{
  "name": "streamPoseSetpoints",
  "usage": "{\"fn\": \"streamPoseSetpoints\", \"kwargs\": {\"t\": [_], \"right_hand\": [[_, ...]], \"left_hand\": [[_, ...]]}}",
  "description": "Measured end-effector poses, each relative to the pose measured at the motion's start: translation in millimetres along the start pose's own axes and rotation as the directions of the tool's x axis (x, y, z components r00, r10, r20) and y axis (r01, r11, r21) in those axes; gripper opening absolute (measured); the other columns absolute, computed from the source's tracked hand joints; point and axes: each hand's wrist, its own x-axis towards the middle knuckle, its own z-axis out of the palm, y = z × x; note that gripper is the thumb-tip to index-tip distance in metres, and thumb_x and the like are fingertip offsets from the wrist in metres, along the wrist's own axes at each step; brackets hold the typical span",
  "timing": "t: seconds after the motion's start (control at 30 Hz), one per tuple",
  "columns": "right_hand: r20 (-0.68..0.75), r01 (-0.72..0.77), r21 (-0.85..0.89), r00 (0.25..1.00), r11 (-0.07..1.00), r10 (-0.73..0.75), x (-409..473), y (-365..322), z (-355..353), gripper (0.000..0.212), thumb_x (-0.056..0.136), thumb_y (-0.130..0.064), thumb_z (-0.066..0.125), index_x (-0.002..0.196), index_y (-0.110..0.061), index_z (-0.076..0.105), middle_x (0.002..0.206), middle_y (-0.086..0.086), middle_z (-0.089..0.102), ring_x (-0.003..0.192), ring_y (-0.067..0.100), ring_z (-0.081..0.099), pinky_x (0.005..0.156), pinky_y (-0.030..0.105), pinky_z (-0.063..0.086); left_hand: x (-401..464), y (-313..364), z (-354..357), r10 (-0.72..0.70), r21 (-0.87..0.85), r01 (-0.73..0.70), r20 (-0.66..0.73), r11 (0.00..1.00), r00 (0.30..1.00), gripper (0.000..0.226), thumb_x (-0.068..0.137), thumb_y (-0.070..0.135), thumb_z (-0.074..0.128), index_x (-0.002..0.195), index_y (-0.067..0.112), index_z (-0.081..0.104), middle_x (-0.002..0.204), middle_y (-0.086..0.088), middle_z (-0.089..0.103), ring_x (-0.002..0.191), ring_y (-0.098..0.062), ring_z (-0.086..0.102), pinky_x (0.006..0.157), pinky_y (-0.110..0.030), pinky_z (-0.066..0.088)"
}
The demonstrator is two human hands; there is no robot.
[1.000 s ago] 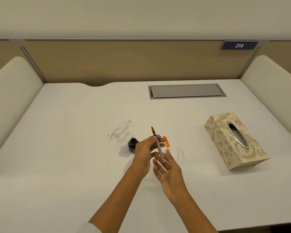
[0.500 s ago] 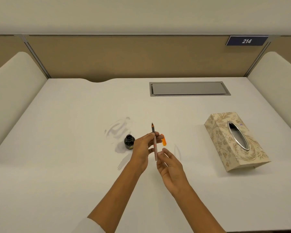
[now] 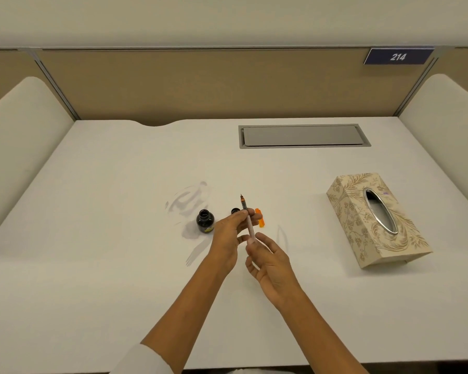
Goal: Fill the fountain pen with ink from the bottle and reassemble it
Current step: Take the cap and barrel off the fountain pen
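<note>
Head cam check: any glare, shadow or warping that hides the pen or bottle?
Head view: even, soft light, no glare on the pen or bottle; faint hand shadows fall left on the desk, clear of both; wide-angle bowing bends the desk's edges; the nib is small but sharp; the left hand covers the pen's middle.

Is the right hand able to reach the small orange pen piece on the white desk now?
Probably yes: the right hand is near the orange piece, nothing between, but its fingers touch the pen.
</note>
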Motion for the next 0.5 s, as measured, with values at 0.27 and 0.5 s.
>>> {"fn": "streamPoseSetpoints", "kwargs": {"t": [0.27,0.5], "right_hand": [[-0.016,-0.078,0.135,0.997,0.988,0.081,-0.5,0.5,-0.9,0.023,0.092,-0.011,0.065,0.114,-0.003,0.066,0.095,0.012,0.069,0.082,0.017,0.066,0.068,0.027,0.057],[0.028,-0.17,0.261,0.985,0.95,0.168,-0.2,0.0,1.2,0.033,0.093,-0.029,0.065,0.111,-0.001,0.068,0.101,0.015,0.071,0.084,0.022,0.07,0.07,0.031,0.058]], "left_hand": [[-1.1,-2.3,0.4,-0.005,0.009,0.004,0.008,1.0,1.0,0.023,0.098,0.02,0.048,0.098,0.012,0.069,0.102,-0.008,0.076,0.101,-0.018,0.069,0.087,-0.041,0.044],[-0.3,-0.7,1.0,0.004,0.012,-0.004,0.009,1.0,1.0,0.021,0.097,0.019,0.049,0.096,0.011,0.069,0.101,-0.009,0.076,0.101,-0.019,0.069,0.086,-0.042,0.044]]}}
